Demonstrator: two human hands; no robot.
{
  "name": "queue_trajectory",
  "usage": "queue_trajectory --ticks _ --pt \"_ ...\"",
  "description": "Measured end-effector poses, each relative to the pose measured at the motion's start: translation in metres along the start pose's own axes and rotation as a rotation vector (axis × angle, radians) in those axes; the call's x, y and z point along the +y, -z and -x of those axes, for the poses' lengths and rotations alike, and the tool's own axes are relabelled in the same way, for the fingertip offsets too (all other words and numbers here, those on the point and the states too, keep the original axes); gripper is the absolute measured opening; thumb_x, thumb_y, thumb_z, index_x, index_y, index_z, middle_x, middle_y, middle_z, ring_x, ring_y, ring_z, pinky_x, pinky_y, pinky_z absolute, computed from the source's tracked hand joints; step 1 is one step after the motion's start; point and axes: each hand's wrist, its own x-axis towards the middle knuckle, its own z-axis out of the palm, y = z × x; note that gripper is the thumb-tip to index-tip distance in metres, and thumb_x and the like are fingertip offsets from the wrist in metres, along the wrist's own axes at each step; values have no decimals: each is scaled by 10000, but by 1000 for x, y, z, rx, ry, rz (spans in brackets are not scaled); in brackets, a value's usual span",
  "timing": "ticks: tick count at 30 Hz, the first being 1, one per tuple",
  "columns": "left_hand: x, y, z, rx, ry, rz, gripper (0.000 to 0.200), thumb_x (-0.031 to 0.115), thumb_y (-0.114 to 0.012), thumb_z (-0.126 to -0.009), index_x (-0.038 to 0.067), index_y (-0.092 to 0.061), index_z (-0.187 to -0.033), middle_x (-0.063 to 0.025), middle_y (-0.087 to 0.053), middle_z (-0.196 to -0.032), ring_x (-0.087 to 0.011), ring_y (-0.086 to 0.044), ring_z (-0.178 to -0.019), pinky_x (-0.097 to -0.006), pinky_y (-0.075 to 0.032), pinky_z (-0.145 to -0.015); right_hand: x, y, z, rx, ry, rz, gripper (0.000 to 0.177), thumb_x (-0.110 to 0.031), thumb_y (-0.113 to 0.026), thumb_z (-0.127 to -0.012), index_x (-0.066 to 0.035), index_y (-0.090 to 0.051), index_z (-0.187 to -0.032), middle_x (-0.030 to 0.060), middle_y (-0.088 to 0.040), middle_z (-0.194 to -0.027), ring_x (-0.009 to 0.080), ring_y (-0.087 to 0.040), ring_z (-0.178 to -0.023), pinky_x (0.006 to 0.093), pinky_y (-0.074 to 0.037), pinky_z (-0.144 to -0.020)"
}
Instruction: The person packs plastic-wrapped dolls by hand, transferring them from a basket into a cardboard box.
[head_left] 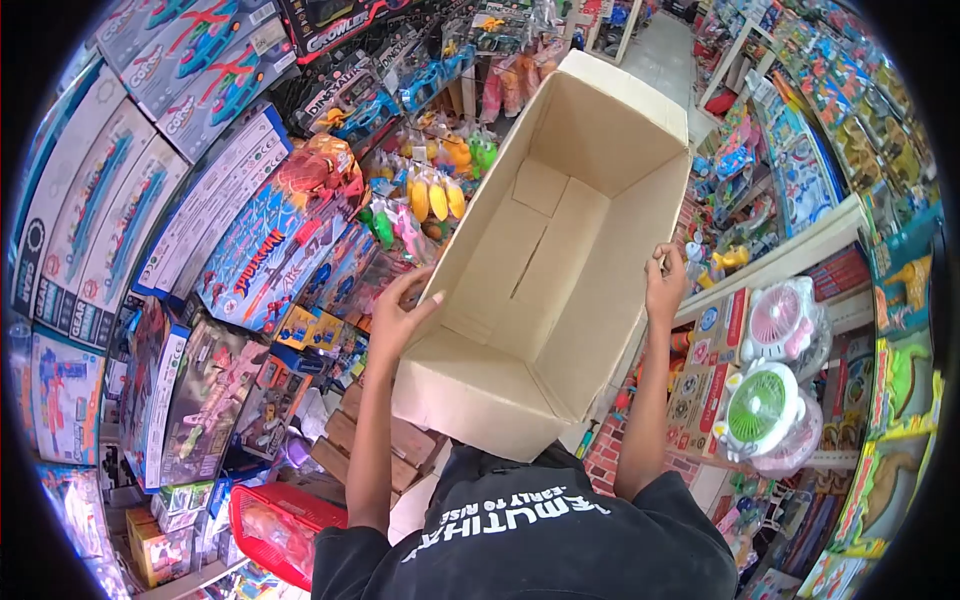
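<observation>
An open cardboard box (572,262) with nothing inside is tilted in front of my chest, its flaps folded outward. My left hand (398,318) is at the box's left side, fingers spread, the thumb over the rim and the other fingers against the outer wall. At the right side, my right hand (665,283) has its fingers curled near the box's outer edge. What those fingers hold, if anything, is too small to make out.
Boxed toys (255,245) fill shelves on the left. A red basket (285,530) stands at lower left. Fans with green (762,405) and pink (778,320) blades are at right. An aisle floor (662,60) runs beyond the box.
</observation>
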Motion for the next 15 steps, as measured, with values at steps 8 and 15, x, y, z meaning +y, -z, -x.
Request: queue_trajectory --ticks 8,15 --pt "-22 -16 -69 222 -45 5 359 164 -550 -861 -9 -534 -1174 -126 -586 -1127 -171 -542 -1052 -298 -403 -911 52 -74 -86 -82 -109 -37 86 -50 -513 -742 -60 -528 -827 32 -489 -648 88 -480 -578 232 -398 -579" --pt "-9 -37 -51 395 -96 -401 371 168 -533 -849 1 -516 -1181 -159 -556 -1167 -268 -513 -1119 -342 -366 -957 54 -111 -121 -249 -117 44 142 -110 -530 -768 -74 -576 -897 143 -626 -813 275 -588 -696 354 -448 -674"
